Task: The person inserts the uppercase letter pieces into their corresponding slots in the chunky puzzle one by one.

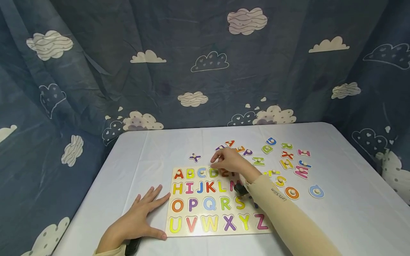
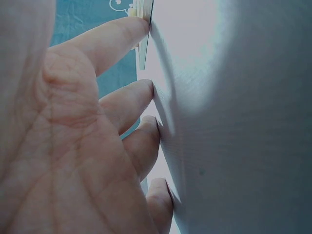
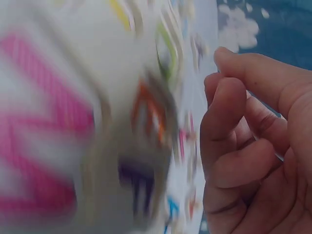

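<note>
— Dark cloth (image 1: 179, 21) printed with clouds (image 1: 247, 21) hangs behind your white table (image 1: 147, 149), with your alphabet board (image 1: 196, 196) on its near side.
— You look early in filling it, I'd judge: where they show, the three nearer rows have no pieces seated.
— What blocks your view?
— Your pale right sleeve (image 1: 288, 217) and the black device (image 1: 240, 189) at that wrist hide parts of the board's right side.
— And your hands?
— Your left hand (image 1: 137, 215) is spread, thumb at the board's near left corner. Your right hand (image 1: 232, 161) is over its far edge, fingers loosely bent; no piece shows between them.
— What have you left?
— Many loose letter pieces (image 1: 301, 172), mostly far right, including an orange O (image 1: 292, 193); one purple piece (image 1: 194, 157) lies just beyond the board's far edge.
— And done?
— A (image 1: 178, 173), B (image 1: 190, 173) and C (image 1: 201, 173), far left, seem seated: each shows a knob. Past C, your hand and its shadow make it hard to tell.
</note>
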A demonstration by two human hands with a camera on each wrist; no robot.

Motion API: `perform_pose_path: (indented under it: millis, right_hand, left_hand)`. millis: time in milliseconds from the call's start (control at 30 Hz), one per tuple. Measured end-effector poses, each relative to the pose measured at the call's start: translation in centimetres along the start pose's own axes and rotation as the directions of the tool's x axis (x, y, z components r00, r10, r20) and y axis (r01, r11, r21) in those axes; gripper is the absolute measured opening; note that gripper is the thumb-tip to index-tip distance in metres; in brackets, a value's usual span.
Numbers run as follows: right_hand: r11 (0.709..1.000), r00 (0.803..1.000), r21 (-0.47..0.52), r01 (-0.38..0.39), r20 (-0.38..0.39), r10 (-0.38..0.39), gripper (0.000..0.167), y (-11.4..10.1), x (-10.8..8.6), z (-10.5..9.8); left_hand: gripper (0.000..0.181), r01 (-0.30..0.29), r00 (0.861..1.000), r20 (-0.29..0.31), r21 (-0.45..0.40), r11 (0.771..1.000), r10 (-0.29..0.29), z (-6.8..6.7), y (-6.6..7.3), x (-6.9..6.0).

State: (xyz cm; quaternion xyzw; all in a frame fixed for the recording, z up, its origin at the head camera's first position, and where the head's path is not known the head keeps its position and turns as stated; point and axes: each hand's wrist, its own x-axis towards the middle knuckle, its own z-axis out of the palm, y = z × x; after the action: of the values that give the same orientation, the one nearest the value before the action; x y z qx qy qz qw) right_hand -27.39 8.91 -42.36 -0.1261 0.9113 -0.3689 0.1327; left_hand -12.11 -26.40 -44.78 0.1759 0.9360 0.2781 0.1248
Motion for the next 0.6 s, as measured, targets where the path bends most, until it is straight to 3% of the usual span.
perform_pose_path:
  millis: [400,600]
  right_hand:
    - [0.990,0.981,-0.010,-0.141,-0.134,0.138,0.032,7.6,-0.8,-8.1]
    - [0.976,0.966,-0.056,-0.211,-0.162,0.200,0.038,10.5,-1.2,-10.8]
  left_hand:
    - [0.123,-0.010,1.000,-0.005,0.001,1.000,0.010,-0.1,-0.1,0.1]
    - [0.123,-0.001,1.000,-0.004,-0.004,1.000,0.001,0.1,-0.2,0.2]
